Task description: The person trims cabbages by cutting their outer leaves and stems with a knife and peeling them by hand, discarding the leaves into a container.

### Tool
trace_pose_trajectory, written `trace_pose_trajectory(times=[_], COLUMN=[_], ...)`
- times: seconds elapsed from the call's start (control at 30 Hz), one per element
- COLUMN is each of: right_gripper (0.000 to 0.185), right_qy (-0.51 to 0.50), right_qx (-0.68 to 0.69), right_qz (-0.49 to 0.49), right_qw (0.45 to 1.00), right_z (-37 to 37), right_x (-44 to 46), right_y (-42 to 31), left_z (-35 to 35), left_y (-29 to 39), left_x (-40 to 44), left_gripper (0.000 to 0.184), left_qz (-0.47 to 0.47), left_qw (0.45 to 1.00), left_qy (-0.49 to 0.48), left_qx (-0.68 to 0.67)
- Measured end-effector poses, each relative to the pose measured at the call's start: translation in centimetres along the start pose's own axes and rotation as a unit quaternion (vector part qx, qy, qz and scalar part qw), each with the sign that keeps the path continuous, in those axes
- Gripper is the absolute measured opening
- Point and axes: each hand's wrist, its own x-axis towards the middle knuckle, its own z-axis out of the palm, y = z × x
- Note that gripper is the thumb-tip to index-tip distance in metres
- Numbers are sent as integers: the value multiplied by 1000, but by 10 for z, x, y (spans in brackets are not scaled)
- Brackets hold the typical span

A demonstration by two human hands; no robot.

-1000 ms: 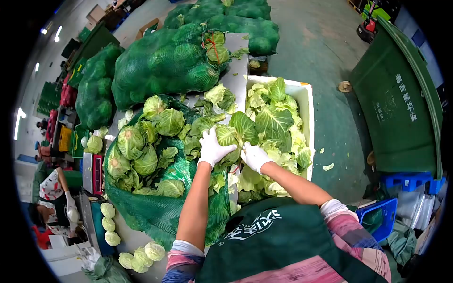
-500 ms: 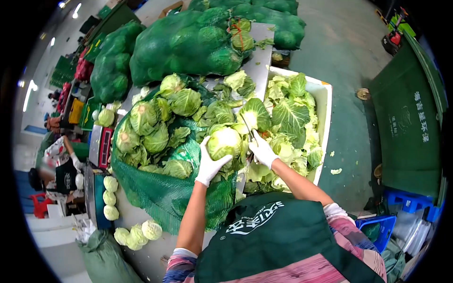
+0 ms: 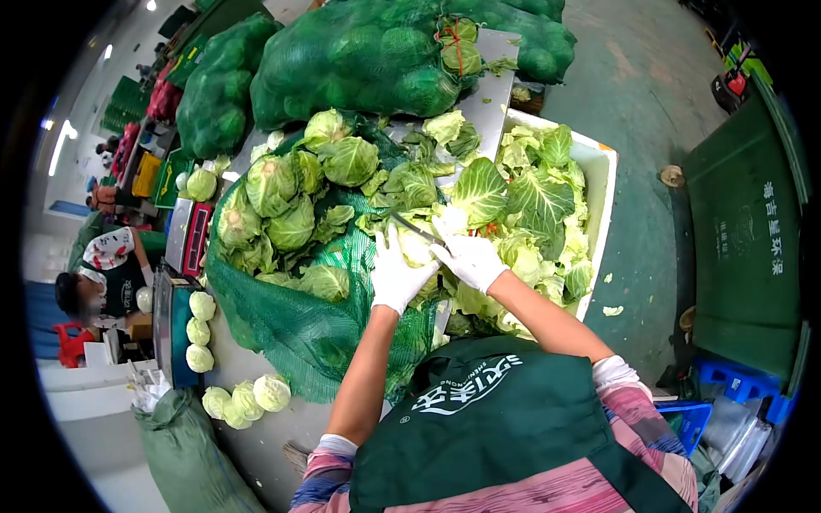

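Note:
My left hand [image 3: 400,272], in a white glove, holds a pale green cabbage [image 3: 415,246] from its left side. My right hand [image 3: 470,258], also gloved, is closed around a knife, whose dark blade [image 3: 414,227] lies across the top of that cabbage. A large loose leaf [image 3: 479,193] stands just beyond my right hand. To the left, an open green net bag [image 3: 291,342] holds several untrimmed cabbages [image 3: 272,185]. On the right, a white foam box [image 3: 603,197] is heaped with cut leaves [image 3: 540,203].
Full green net sacks [image 3: 351,64] lie at the back. Trimmed cabbages [image 3: 272,392] sit at the front left by a scale [image 3: 186,239]. A co-worker [image 3: 111,265] is at the far left. A green bin [image 3: 744,231] and blue crate [image 3: 688,423] are at the right.
The cabbage came into view between my hands, paler now, and the knife moved from its right side to across its top. The whole view has shifted, with things now farther right.

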Motion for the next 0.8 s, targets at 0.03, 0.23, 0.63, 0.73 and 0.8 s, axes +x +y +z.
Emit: trace_pose_trajectory(times=[0.03, 0.23, 0.63, 0.73, 0.8], right_gripper=[63, 64, 52, 56, 61], right_qy=[2, -92, -10, 101, 108], right_qx=[1, -34, 82, 120, 9], right_qz=[1, -28, 171, 293, 307], right_qw=[1000, 995, 982, 943, 946], right_z=[-1, -10, -6, -30, -32], right_x=[3, 22, 45, 15, 8], right_y=[0, -8, 65, 111, 127], left_z=[2, 10, 20, 18, 14], left_y=[-2, -5, -33, -59, -61], left_x=[4, 10, -18, -38, -45], left_gripper=[106, 107, 114, 115, 118], left_qz=[1, 11, 70, -8, -23], left_qw=[1000, 998, 979, 931, 915], left_qy=[10, 50, 102, 23, 0], left_qx=[-29, -43, -165, -364, -402])
